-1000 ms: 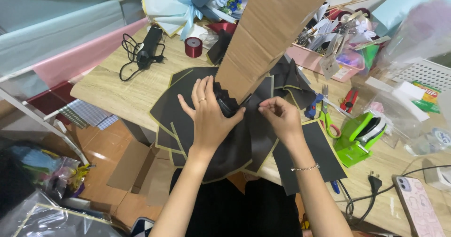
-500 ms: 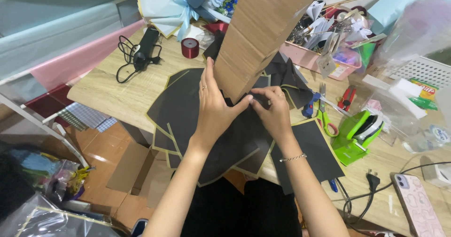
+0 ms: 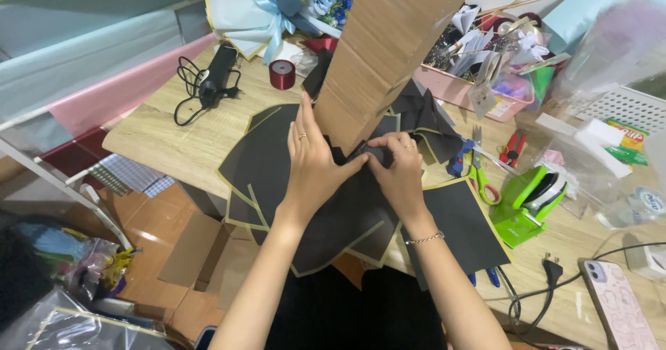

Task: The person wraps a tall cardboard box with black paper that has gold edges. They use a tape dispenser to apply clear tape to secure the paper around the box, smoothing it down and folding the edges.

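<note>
Several black paper sheets with gold edges lie fanned over the near edge of a wooden table. A tall brown cardboard piece stands tilted up from their middle. My left hand lies flat against the cardboard's base, fingers pointing up and thumb pressed onto folded black paper. My right hand pinches that same fold from the right, fingers curled. Both hands meet at the cardboard's foot.
Right of my hands lie green-handled scissors, a green tape dispenser, red pliers and a phone. Behind are a pink tray of odds, a red ribbon roll, a black glue gun with cord and a blue bouquet.
My left hand has slid up and flattened against the cardboard's base. The right hand moved in closer, and both now press the black paper fold together.
</note>
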